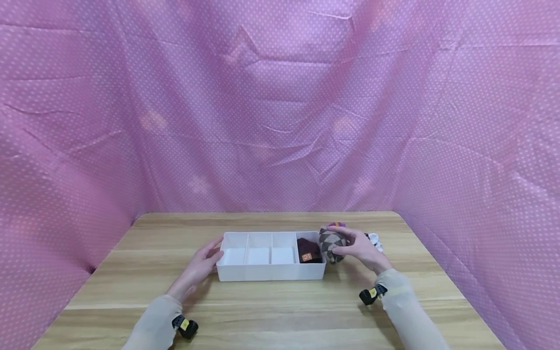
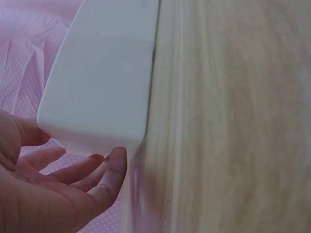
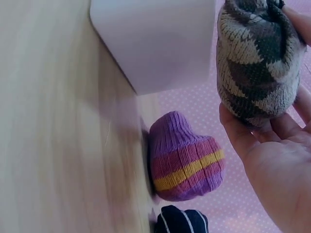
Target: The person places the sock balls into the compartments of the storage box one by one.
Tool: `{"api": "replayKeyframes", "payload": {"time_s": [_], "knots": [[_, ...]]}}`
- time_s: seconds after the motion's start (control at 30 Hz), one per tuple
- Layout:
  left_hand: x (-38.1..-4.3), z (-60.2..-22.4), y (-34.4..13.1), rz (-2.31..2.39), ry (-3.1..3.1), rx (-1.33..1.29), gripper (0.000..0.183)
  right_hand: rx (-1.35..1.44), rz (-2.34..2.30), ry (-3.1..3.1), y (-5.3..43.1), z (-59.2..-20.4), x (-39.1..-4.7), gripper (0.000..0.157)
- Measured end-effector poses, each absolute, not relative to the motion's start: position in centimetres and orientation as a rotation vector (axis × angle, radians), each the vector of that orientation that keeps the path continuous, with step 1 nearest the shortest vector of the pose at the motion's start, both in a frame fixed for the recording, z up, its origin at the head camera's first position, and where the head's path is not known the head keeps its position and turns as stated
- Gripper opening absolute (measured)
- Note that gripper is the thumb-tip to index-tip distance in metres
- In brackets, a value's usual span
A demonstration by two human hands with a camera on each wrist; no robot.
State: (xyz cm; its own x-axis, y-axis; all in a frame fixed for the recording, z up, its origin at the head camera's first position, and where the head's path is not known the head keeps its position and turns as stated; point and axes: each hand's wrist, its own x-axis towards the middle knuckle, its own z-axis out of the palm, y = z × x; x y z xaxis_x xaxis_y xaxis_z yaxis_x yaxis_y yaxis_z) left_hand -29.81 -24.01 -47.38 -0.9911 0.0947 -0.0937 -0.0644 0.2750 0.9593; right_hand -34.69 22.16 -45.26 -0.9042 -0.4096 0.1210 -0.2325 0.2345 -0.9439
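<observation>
A white box with compartments (image 1: 271, 273) stands on the table. My left hand (image 1: 202, 265) touches its left end with loosely bent fingers (image 2: 114, 177); the thumb's exact contact is hard to see. In its rightmost compartment sits a dark maroon sock bundle (image 1: 308, 248) with an orange label. My right hand (image 1: 360, 248) holds a rolled brown-and-beige argyle sock bundle (image 3: 260, 68) between thumb and fingers, just outside the box's right end. Beneath it, the right wrist view shows a purple sock bundle (image 3: 187, 158) with a yellow stripe.
A black sock bundle with white lines (image 3: 182, 221) lies beside the purple one. Something white and black (image 1: 375, 240) shows partly behind my right hand. The wooden table (image 1: 280, 311) meets pink dotted cloth (image 1: 271, 121) at the back and sides.
</observation>
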Motion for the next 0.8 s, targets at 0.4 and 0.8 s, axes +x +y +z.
{"api": "replayKeyframes", "payload": {"time_s": [0.4,0.8], "knots": [[-29.7,-47.7,-24.0,1.819,2.413,0.029,0.057,-0.703,-1.811,2.277,20.4,-44.7,-34.9,0.065],[-29.3,-47.5,-23.7,1.841,2.411,0.029,0.057,-0.759,-1.828,2.229,18.4,-44.9,-34.7,0.066]]}}
